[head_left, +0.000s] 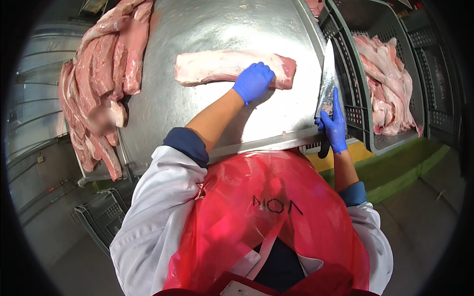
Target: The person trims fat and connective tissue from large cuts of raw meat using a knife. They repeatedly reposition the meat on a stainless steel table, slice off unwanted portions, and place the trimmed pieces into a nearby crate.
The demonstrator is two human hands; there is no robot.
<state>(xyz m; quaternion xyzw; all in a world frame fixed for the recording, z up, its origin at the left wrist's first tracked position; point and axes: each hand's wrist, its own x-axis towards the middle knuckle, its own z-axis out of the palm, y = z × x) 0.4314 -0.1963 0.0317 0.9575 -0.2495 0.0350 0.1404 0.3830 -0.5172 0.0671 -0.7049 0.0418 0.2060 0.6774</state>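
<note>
A long pale slab of meat, a pork loin (212, 65), lies crosswise on the metal table, fat side mostly up, with redder flesh at its right end. My left hand (254, 83), in a blue glove, rests on the loin right of its middle; the fingers curl over it and their tips are partly hidden. At the table's right edge my right hand (334, 127), also gloved in blue, holds a knife (327, 84) with a long blade and dark handle. The blade points away from me, apart from the loin. My thumb crosses the handle while the forefinger stretches along the blade.
Several trimmed loins (101, 74) are heaped along the left side of the metal table (163, 118). Right of the knife stands a dark perforated crate (368, 126) holding pale meat strips (387, 89). Another dark crate (103, 219) sits low at the left.
</note>
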